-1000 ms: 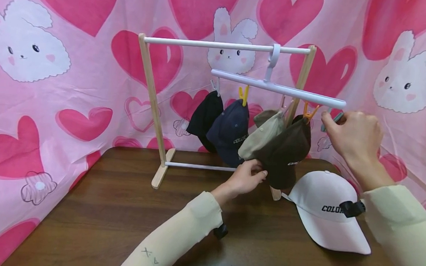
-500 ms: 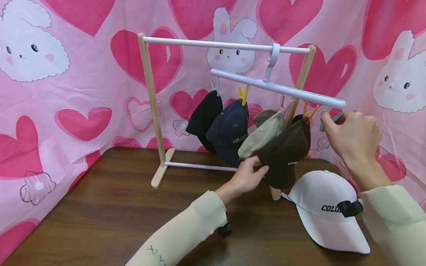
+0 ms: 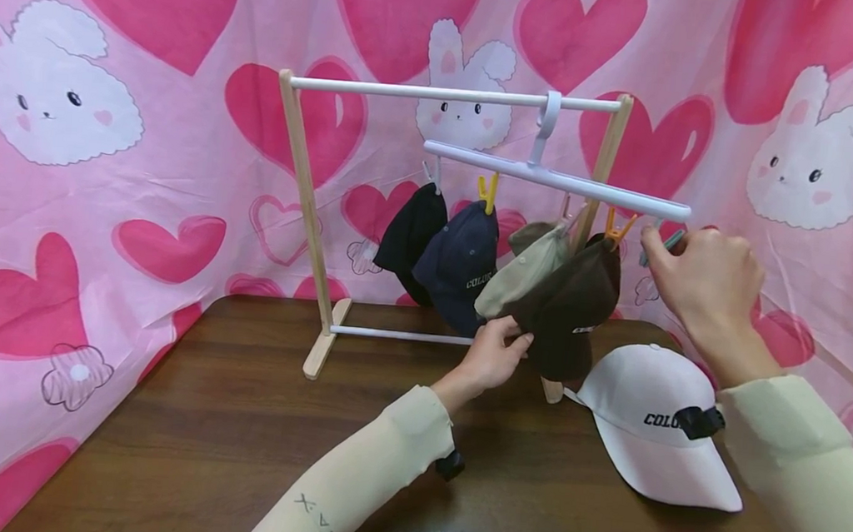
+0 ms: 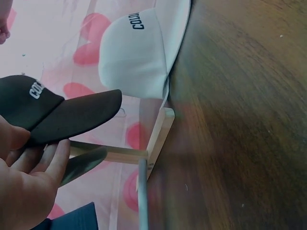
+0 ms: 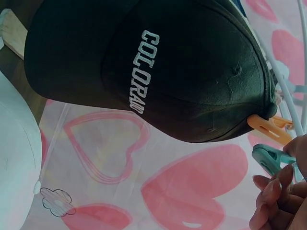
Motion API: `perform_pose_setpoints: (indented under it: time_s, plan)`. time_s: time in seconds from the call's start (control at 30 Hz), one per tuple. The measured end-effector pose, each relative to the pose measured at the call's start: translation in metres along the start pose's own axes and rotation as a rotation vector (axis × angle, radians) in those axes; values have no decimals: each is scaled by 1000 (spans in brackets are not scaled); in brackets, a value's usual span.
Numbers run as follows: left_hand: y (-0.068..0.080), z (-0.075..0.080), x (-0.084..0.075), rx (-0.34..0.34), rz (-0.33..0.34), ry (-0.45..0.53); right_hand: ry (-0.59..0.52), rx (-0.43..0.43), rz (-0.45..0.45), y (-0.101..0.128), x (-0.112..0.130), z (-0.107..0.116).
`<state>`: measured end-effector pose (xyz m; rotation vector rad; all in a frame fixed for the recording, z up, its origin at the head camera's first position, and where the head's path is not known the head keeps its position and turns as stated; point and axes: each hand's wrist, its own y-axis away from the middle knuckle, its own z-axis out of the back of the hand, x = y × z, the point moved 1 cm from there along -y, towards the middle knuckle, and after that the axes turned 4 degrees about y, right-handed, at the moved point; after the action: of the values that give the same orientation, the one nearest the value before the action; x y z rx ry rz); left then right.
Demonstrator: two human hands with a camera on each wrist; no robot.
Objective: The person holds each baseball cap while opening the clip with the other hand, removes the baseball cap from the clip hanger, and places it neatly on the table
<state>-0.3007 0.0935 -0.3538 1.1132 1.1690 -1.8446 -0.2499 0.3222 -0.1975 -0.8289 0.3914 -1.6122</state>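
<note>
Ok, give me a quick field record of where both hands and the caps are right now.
left hand: grips the brim of the brown cap
right hand: pinches the teal clip at the hanger bar's right end
hanging caps: black, navy, beige and brown, clipped in a row
white cap: lies on the table, unclipped
rack: upright at the table's back

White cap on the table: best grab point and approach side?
Take the white cap by its brim, likely from the near table edge. The brim points toward the viewer, lies flat on the table and is stiff and thin, good for a pinch. The crown faces the rack foot, so the far side looks cramped.
</note>
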Motion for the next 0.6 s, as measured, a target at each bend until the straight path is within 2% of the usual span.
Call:
perform_pose_setpoints:
  time_s: [0.17,0.6]
  plan:
    - [0,-1,-1,3,-9,7,9,-16,29,2,1,-1]
    - [1,-4,-4,11,-23,15,-93,-20,205,3,11,-10]
